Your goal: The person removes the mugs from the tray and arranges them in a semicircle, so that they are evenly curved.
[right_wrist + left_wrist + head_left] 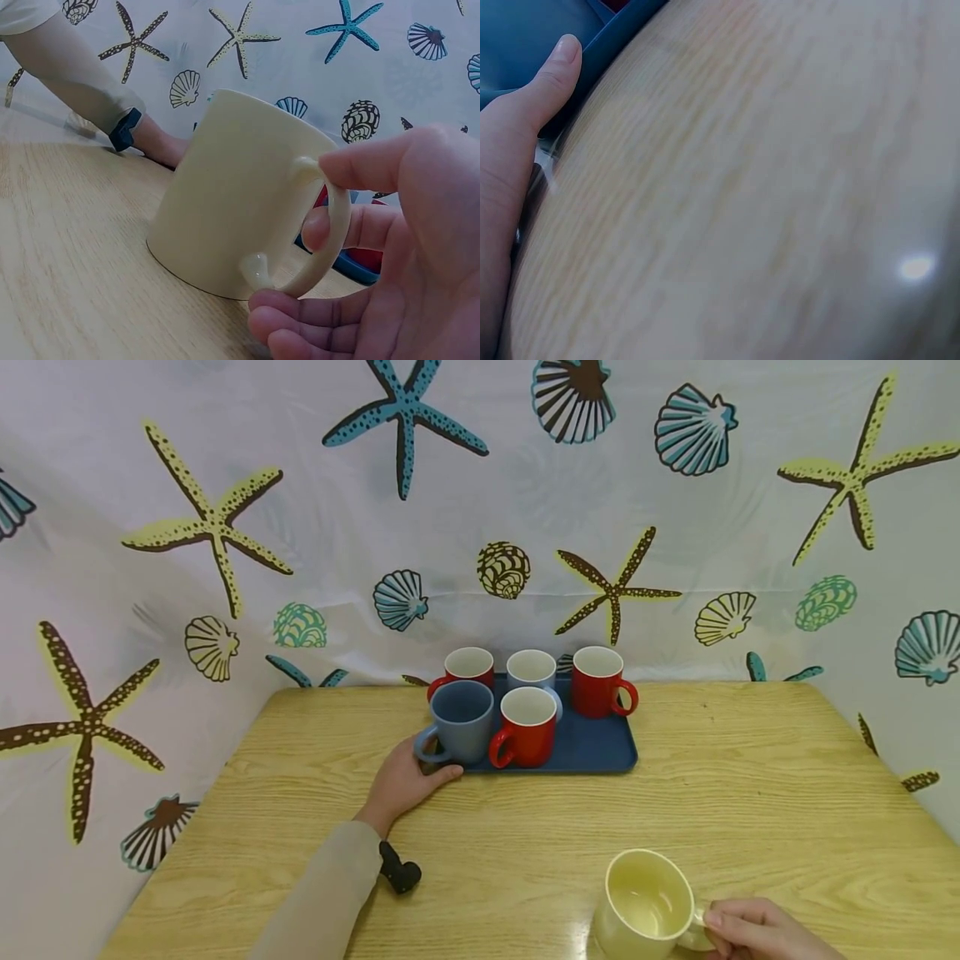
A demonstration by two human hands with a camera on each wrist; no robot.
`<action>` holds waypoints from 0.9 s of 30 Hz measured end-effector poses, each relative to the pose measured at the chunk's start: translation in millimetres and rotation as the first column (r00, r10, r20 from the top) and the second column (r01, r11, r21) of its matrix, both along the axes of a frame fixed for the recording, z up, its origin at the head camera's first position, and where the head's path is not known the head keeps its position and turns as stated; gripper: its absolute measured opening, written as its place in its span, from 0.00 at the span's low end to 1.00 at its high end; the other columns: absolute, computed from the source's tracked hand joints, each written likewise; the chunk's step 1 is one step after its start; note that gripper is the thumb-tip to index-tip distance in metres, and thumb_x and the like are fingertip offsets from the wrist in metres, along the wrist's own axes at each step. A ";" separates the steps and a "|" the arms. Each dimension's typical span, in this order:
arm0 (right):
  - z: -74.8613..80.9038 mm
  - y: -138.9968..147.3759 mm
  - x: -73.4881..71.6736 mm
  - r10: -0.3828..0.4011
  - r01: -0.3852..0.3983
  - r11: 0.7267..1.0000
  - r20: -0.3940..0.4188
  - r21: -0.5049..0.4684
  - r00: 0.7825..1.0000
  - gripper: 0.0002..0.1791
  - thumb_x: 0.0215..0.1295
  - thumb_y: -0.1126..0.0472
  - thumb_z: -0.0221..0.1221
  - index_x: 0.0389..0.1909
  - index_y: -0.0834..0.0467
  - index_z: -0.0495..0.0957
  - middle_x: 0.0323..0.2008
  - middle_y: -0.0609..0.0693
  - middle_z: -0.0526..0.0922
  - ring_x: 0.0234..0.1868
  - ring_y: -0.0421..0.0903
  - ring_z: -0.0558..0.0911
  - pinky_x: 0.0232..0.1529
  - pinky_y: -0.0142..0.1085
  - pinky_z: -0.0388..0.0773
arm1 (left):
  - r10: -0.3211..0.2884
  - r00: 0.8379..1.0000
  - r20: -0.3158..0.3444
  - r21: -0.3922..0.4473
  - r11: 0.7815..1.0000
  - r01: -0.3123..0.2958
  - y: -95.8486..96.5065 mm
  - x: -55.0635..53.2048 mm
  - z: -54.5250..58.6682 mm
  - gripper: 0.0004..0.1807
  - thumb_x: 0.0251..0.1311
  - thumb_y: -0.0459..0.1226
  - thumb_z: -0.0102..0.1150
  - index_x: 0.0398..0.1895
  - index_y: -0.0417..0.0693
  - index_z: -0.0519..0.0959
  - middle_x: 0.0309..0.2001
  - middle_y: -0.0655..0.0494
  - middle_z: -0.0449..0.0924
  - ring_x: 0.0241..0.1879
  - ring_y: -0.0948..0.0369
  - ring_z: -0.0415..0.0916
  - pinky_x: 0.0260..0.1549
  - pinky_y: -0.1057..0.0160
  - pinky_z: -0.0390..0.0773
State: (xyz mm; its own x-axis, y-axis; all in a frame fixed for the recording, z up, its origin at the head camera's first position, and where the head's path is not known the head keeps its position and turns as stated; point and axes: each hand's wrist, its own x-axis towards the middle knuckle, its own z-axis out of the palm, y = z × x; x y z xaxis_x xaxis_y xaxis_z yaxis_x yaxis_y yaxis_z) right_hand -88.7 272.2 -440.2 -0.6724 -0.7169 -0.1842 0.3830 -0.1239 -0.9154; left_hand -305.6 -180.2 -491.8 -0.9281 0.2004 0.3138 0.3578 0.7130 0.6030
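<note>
My right hand (757, 928) grips the handle of a pale yellow mug (637, 935) near the front of the table; in the right wrist view, thumb and fingers are around the handle of the mug (232, 195). At the back, my left hand (405, 781) holds the left front corner of a dark blue tray (592, 760), its thumb along the rim and its other fingers hidden. In the left wrist view the thumb (559, 71) lies on blue. Right above that hand, a blue mug (461, 727) stands on the tray, its handle toward the hand.
Also on the tray are a front red mug (532, 739), a right red mug (594, 689), a back-left red mug (472, 667) and a light blue mug (531, 670). The wooden table (750, 793) ends at a shell-patterned curtain (465, 510) close behind the tray.
</note>
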 end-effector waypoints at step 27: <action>-4.4 17.6 -17.3 0.063 -0.060 0.997 0.094 -0.043 0.994 0.24 0.77 0.56 0.28 0.58 0.61 0.69 0.40 0.56 0.80 0.40 0.47 0.81 0.43 0.39 0.77 | 0.000 1.000 0.001 0.000 1.000 0.000 0.1 1.1 2.2 0.30 0.42 0.62 0.65 0.46 0.58 0.74 0.43 0.60 0.77 0.41 0.61 0.73 0.43 0.56 0.73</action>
